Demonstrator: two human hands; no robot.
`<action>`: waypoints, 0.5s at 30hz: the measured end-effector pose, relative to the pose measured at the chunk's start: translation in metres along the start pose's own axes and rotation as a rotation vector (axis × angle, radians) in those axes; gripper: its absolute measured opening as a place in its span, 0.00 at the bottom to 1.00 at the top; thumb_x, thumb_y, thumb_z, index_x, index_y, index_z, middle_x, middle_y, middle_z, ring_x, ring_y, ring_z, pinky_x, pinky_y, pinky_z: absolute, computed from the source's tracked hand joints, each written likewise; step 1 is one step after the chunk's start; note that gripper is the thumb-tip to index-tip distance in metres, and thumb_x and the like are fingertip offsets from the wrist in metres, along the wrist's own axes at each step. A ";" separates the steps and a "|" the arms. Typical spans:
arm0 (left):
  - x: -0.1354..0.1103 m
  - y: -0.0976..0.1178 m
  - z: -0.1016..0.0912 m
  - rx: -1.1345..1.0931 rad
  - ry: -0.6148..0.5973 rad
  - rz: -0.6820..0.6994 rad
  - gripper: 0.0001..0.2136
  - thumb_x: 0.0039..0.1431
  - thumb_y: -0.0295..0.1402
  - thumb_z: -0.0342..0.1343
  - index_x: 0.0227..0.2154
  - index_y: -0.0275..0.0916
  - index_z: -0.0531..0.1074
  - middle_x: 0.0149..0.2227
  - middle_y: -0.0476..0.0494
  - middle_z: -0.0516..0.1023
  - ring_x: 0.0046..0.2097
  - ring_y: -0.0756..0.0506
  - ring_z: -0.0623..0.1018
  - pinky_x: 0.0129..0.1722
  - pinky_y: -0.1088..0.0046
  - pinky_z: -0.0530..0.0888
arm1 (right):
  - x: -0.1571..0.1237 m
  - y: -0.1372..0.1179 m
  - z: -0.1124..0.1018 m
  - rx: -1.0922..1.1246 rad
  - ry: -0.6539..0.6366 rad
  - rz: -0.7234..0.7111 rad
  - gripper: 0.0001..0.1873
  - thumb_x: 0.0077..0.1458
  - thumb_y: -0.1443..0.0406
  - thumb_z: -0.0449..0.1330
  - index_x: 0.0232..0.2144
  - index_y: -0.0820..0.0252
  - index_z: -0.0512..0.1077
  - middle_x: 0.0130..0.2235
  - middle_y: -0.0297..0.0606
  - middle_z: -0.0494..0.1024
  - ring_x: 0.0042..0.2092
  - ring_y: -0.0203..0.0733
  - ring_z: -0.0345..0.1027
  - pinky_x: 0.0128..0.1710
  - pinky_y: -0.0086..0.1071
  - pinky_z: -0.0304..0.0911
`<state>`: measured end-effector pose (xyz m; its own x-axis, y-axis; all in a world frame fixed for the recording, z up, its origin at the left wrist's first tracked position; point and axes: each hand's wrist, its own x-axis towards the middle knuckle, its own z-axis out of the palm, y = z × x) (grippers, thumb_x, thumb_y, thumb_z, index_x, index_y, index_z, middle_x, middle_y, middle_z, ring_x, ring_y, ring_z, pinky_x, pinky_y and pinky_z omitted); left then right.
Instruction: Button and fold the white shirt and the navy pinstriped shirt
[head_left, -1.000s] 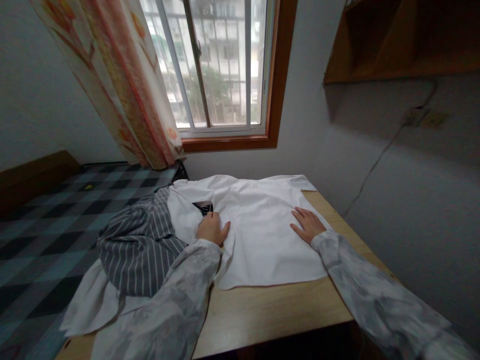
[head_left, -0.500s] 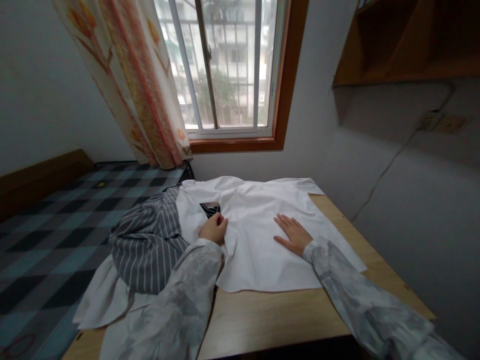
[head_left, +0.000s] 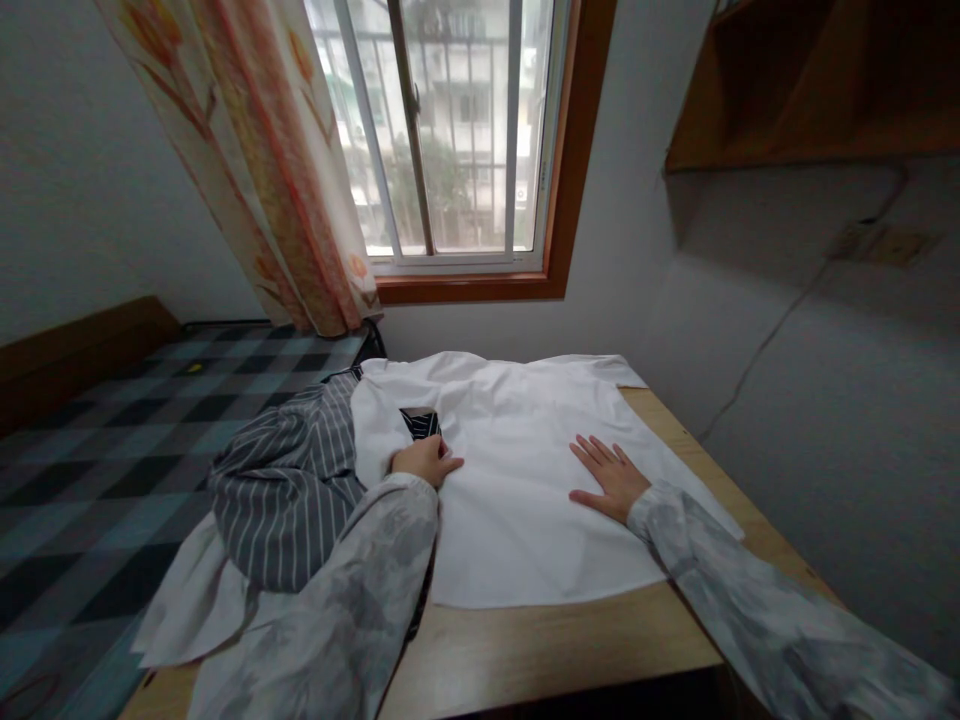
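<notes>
One white garment [head_left: 517, 510] lies just behind the table's [head_left: 555, 650] front edge; the right hand [head_left: 613, 484] spreads flat on it, the left hand [head_left: 422, 461] curls, grip unclear.

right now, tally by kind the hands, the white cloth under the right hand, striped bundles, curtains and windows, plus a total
Left hand and right hand: 2
White cloth under the right hand: 1
Grey striped bundle: 1
Curtain: 1
Window: 1
Total: 6
</notes>
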<state>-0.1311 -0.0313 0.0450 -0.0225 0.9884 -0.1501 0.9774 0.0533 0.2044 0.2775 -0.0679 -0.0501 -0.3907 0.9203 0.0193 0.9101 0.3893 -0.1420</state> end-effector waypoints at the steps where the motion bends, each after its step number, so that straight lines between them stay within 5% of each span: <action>1: 0.000 0.000 -0.002 0.014 -0.006 0.014 0.13 0.62 0.47 0.64 0.37 0.43 0.74 0.46 0.42 0.86 0.50 0.37 0.84 0.45 0.66 0.72 | -0.002 0.003 0.001 -0.001 -0.004 0.000 0.55 0.63 0.31 0.51 0.80 0.48 0.46 0.81 0.43 0.45 0.80 0.62 0.39 0.75 0.67 0.40; 8: 0.010 0.002 -0.004 0.017 0.031 0.016 0.05 0.67 0.38 0.57 0.41 0.44 0.72 0.46 0.42 0.85 0.50 0.38 0.83 0.45 0.66 0.73 | 0.005 0.009 -0.009 0.054 -0.075 -0.014 0.62 0.54 0.27 0.59 0.79 0.50 0.51 0.80 0.47 0.48 0.79 0.66 0.44 0.75 0.65 0.45; 15: 0.016 0.005 0.005 -0.046 0.019 -0.045 0.15 0.66 0.47 0.59 0.46 0.42 0.73 0.50 0.35 0.85 0.52 0.34 0.83 0.50 0.62 0.75 | 0.011 -0.025 -0.007 0.069 0.053 -0.085 0.45 0.71 0.39 0.49 0.80 0.52 0.49 0.80 0.46 0.47 0.80 0.58 0.42 0.76 0.61 0.43</action>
<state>-0.1256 -0.0157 0.0384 -0.0710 0.9874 -0.1414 0.9647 0.1040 0.2418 0.2514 -0.0672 -0.0389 -0.4569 0.8853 0.0863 0.8613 0.4646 -0.2056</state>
